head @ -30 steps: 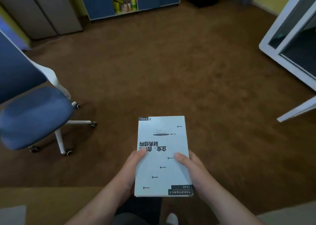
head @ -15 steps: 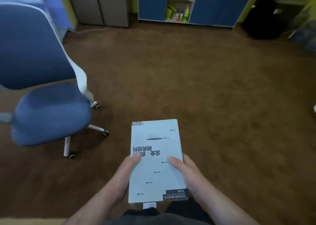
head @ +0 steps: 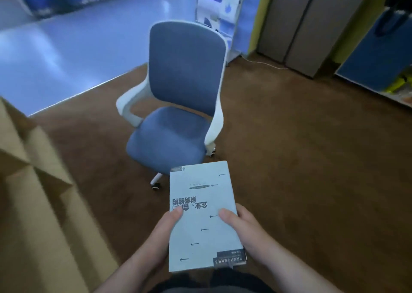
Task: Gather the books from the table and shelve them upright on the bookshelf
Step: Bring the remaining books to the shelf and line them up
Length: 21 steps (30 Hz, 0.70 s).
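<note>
Both hands gripping pale flat book (head: 201, 217), left hand (head: 161, 232) and right hand (head: 244, 228) thumbs on cover, fingers hidden beneath. Ahead, padded blue chair (head: 178, 105); left, blurred tan surface (head: 40, 214).

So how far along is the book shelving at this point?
Done: at least one book is gathered, held flat in both hands, left hand and right hand gripping its sides. In hand: carrying it above brown floor near the blue chair. Left: shelving it upright; no bookshelf clearly in view.
</note>
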Each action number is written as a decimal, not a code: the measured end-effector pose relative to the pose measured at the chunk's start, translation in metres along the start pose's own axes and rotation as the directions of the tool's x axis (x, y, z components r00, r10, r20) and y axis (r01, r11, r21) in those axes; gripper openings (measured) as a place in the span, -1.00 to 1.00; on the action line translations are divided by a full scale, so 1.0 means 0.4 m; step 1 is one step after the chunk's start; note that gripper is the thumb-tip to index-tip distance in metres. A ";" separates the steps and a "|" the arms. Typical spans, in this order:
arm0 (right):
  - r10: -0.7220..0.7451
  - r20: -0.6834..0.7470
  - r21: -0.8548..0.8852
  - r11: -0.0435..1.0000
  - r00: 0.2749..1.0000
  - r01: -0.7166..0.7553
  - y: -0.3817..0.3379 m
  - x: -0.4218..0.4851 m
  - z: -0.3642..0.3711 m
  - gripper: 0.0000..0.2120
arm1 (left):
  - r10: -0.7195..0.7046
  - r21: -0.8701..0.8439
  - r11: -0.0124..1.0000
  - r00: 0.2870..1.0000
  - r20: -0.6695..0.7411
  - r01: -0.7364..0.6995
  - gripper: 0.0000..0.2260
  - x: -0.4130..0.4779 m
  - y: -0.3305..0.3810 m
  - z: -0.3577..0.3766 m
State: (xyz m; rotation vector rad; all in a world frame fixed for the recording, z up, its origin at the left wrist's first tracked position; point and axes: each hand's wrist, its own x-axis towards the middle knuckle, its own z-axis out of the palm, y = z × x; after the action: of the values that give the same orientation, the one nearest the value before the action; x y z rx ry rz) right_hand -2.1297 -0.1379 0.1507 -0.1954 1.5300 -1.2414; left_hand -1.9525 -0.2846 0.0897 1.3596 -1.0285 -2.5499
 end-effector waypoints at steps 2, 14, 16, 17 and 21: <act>0.003 0.081 -0.058 0.998 0.997 0.001 -0.059 0.060 0.004 -0.55 | 0.070 -0.061 0.996 0.997 -0.026 -0.072 -0.65 -0.026 0.048 0.048; 0.193 0.495 -0.376 0.927 0.848 0.009 -0.193 0.347 0.295 -0.55 | 0.288 -0.247 0.881 0.872 -0.396 -0.403 -0.49 -0.141 0.157 -0.085; 0.237 0.564 -0.432 0.901 0.791 0.038 -0.215 0.386 0.384 -0.50 | 0.272 -0.300 0.852 0.851 -0.449 -0.430 -0.45 -0.148 0.169 -0.145; 0.263 0.588 -0.450 0.892 0.765 0.039 -0.223 0.406 0.425 -0.50 | 0.257 -0.326 0.839 0.845 -0.468 -0.436 -0.44 -0.153 0.178 -0.170; 0.342 0.647 -0.525 0.848 0.682 0.073 -0.245 0.464 0.587 -0.42 | 0.232 -0.421 0.746 0.794 -0.562 -0.516 -0.49 -0.176 0.211 -0.262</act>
State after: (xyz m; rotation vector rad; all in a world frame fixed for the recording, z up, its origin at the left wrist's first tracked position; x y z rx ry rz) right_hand -2.0601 -0.4450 0.1461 -0.8152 1.0859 -0.4689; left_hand -1.8499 -0.3793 0.1494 1.3121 -0.3620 -1.8333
